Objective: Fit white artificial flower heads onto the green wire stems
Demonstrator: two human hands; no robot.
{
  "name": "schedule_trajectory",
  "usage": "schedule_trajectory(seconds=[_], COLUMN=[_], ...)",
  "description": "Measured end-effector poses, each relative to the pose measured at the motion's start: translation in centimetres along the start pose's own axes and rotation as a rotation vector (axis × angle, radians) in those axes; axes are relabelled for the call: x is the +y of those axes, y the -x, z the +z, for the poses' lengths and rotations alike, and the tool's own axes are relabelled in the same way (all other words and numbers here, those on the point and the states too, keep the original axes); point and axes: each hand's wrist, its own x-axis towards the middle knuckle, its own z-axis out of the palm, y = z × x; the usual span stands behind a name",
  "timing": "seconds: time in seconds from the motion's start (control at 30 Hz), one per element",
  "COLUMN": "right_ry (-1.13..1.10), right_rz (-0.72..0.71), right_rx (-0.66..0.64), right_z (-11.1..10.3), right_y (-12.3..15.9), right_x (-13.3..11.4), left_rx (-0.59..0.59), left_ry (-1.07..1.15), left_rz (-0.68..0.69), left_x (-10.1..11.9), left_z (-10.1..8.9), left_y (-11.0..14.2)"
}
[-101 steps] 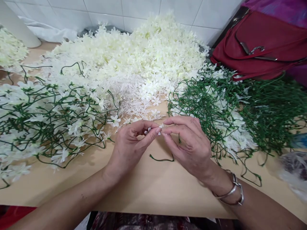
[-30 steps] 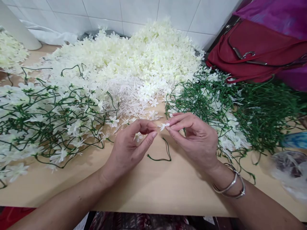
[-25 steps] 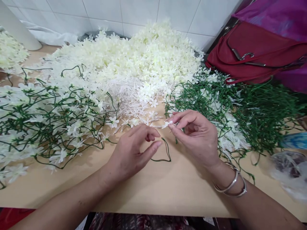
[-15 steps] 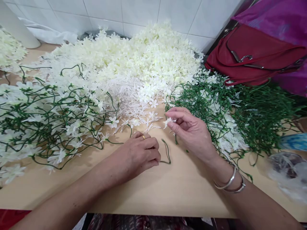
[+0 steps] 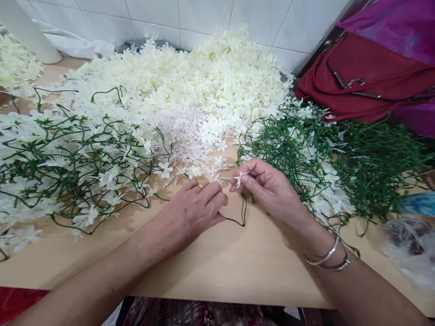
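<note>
My left hand [image 5: 195, 206] is closed low over the tabletop, a ring on one finger. From its fingertips a thin green plastic stem [image 5: 239, 222] runs to the right and bends upward; the grip itself is hidden under the fingers. My right hand [image 5: 268, 188] pinches a small white artificial flower [image 5: 239, 177] between thumb and fingers, just above and to the right of the left hand. Close beyond both hands lie loose white flowers [image 5: 220, 161] and thin white stamens [image 5: 190, 136].
A large heap of cream flowers [image 5: 190, 77] lies along the tiled wall [image 5: 204, 18]. Green stems with flowers attached [image 5: 84, 167] cover the left; bare green stems [image 5: 377, 158] pile up at right. A red handbag [image 5: 363, 81] and a plastic bag [image 5: 408, 244] are on the right.
My hands have come closer together. My right hand has lowered slightly with the flower, toward the green stem's upper end, and the stem has shifted right a little. The view has shifted slightly.
</note>
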Motion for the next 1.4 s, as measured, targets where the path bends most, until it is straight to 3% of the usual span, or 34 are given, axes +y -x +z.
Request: schedule_trajectory(seconds=[0.1,0.23,0.37,0.57,0.67,0.77,0.87,1.03,1.17,1.3,1.4], right_ry=[0.097,0.257,0.254,0.198,0.177,0.158,0.092,-0.082,-0.202,-0.220,-0.185], right_rz=[-0.024,-0.059,-0.044,-0.027,-0.009,-0.014,-0.038,-0.015,0.040,0.050,0.042], right_rx=[-0.078,-0.152,-0.179,-0.208,-0.183,-0.137,-0.094,-0.056,-0.008,0.055,0.029], right_z=[0.2,0.3,0.3,0.7,0.7,0.7,1.1,2.3,2.4,1.7,1.3], right_y=[0.4,0.5,0.5,0.7,0.7,0.7,1.0,1.3,0.9,0.3,0.3], right_x=[0.4,0.7,0.1,-0.7,-0.3,0.1,0.1,-0.5,-0.7,-0.7,-0.7], left_rx=[-0.011,-0.002,0.050,0.046,0.031,0.135,0.318,0.503,0.472,0.319,0.320], left_ry=[0.025,0.112,0.203,0.126,0.131,0.324,0.644,1.243,1.491,1.476,1.431], left_rz=[-0.105,-0.124,-0.171,-0.074,-0.062,-0.166,-0.379,-0.604,-0.634,-0.612,-0.620], left_x=[-0.2,-0.2,0.1,-0.2,-0.4,-0.2,0.2,-0.3,-0.9,-0.6,-0.5], left_z=[-0.3,-0.4,0.1,1.1,0.5,-0.9,-2.1,-2.5,-2.1,-1.8,-1.5], left_y=[0.0,-0.1,-0.1,0.1,0.1,-0.1,-0.4,-0.7,-0.9,-1.1,-1.1])
